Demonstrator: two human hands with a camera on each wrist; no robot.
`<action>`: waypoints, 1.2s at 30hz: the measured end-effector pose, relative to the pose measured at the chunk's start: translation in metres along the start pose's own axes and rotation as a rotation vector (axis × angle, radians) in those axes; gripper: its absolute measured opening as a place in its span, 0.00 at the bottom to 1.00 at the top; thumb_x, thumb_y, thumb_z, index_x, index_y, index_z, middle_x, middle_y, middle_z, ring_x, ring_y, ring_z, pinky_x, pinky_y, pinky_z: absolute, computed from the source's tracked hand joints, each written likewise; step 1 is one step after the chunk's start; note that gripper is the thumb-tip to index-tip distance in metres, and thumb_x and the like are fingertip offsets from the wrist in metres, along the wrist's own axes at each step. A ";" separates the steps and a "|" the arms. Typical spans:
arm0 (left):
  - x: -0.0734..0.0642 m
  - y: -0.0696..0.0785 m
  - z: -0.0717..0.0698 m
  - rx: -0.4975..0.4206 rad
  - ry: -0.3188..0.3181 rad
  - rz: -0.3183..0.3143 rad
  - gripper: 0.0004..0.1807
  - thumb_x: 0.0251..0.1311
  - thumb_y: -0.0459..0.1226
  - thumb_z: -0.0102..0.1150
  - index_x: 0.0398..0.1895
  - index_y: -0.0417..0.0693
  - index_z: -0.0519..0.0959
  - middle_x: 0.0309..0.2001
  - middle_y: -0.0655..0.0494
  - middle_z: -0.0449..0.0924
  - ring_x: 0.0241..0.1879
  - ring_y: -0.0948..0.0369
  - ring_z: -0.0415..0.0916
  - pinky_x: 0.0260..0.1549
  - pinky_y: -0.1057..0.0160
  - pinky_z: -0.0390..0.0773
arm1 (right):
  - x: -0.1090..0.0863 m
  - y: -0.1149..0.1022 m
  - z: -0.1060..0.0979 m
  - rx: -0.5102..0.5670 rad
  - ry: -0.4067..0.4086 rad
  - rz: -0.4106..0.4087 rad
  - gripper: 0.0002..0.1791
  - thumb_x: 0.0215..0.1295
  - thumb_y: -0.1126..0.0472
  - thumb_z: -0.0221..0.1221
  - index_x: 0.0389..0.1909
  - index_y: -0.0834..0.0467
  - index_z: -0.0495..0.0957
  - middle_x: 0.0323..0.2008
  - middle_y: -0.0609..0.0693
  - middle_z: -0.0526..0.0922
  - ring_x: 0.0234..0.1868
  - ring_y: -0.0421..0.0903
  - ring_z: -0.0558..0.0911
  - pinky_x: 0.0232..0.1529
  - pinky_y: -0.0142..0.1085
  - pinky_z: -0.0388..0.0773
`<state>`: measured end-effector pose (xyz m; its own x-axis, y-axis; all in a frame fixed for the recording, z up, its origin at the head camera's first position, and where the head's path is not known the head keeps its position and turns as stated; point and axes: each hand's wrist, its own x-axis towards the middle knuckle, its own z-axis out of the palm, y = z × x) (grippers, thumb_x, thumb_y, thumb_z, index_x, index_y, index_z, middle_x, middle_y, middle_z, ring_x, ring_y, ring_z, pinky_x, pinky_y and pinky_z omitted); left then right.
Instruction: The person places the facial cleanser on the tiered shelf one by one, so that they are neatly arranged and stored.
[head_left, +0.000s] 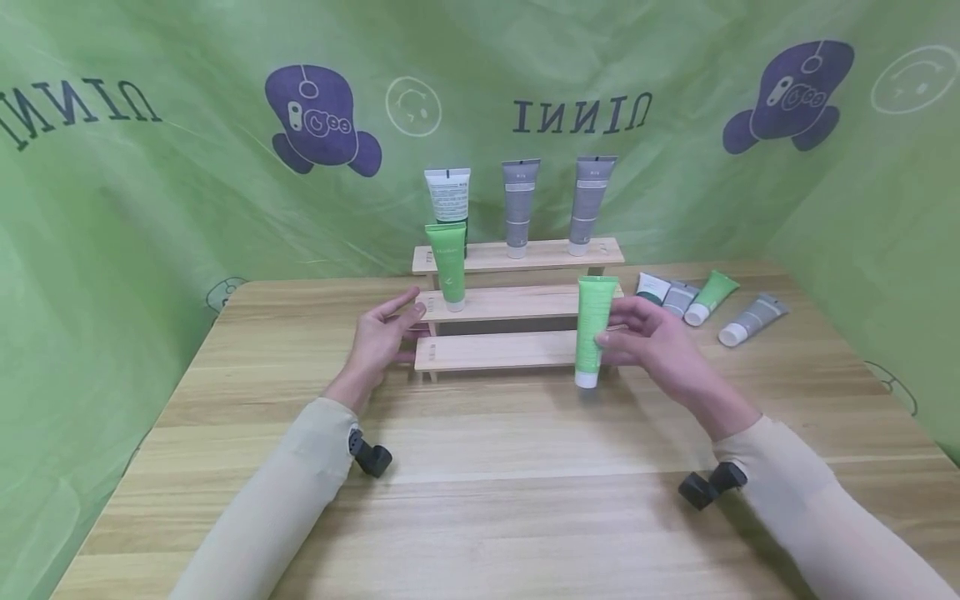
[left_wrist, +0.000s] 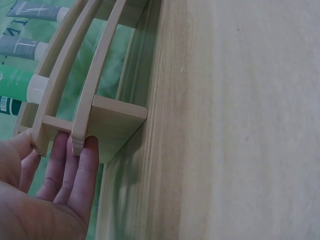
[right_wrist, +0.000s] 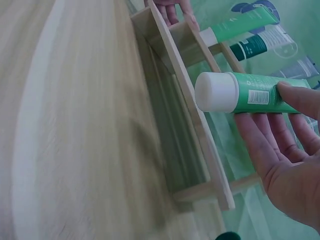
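Note:
A three-tier wooden display stand (head_left: 495,352) stands on the table. My left hand (head_left: 377,340) holds its left end; in the left wrist view the thumb lies at the middle tier and fingertips (left_wrist: 90,145) reach around the end of the lowest tier. My right hand (head_left: 652,337) pinches a green squeeze tube (head_left: 592,329), white cap down, in front of the stand's right end. In the right wrist view the thumb presses its barcode side, with fingers behind. Another green tube (head_left: 450,267) stands on the middle tier, at the left.
Along the top tier stand a white-and-dark-green tube (head_left: 448,196) and two grey tubes (head_left: 517,208). Right of the stand, several tubes lie on the table, including a green one (head_left: 712,297) and a grey one (head_left: 753,319). A green printed curtain (head_left: 480,50) surrounds the table.

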<state>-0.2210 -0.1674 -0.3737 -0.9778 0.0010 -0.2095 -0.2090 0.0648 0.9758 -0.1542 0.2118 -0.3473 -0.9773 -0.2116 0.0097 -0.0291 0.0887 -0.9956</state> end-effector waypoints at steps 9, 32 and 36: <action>0.001 0.000 0.000 -0.001 0.004 0.008 0.28 0.67 0.46 0.64 0.69 0.65 0.73 0.61 0.47 0.79 0.48 0.51 0.82 0.39 0.50 0.89 | 0.027 -0.016 0.021 0.057 -0.007 -0.041 0.25 0.64 0.72 0.64 0.61 0.64 0.69 0.53 0.58 0.79 0.48 0.49 0.85 0.50 0.46 0.85; 0.001 -0.002 -0.001 -0.027 0.007 0.003 0.25 0.67 0.45 0.64 0.67 0.66 0.75 0.57 0.43 0.81 0.49 0.48 0.83 0.37 0.50 0.89 | 0.086 -0.048 0.054 0.067 0.001 -0.119 0.27 0.64 0.76 0.61 0.63 0.65 0.68 0.54 0.60 0.77 0.52 0.52 0.82 0.51 0.44 0.85; 0.001 -0.002 -0.001 -0.029 0.008 0.002 0.26 0.67 0.45 0.64 0.68 0.65 0.74 0.55 0.41 0.82 0.47 0.50 0.84 0.37 0.50 0.89 | 0.091 -0.048 0.057 0.039 0.025 -0.152 0.26 0.63 0.77 0.62 0.62 0.66 0.68 0.53 0.59 0.78 0.51 0.50 0.82 0.51 0.41 0.85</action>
<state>-0.2214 -0.1683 -0.3759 -0.9783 -0.0067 -0.2071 -0.2072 0.0362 0.9776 -0.2297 0.1332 -0.3037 -0.9671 -0.1956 0.1625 -0.1695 0.0191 -0.9854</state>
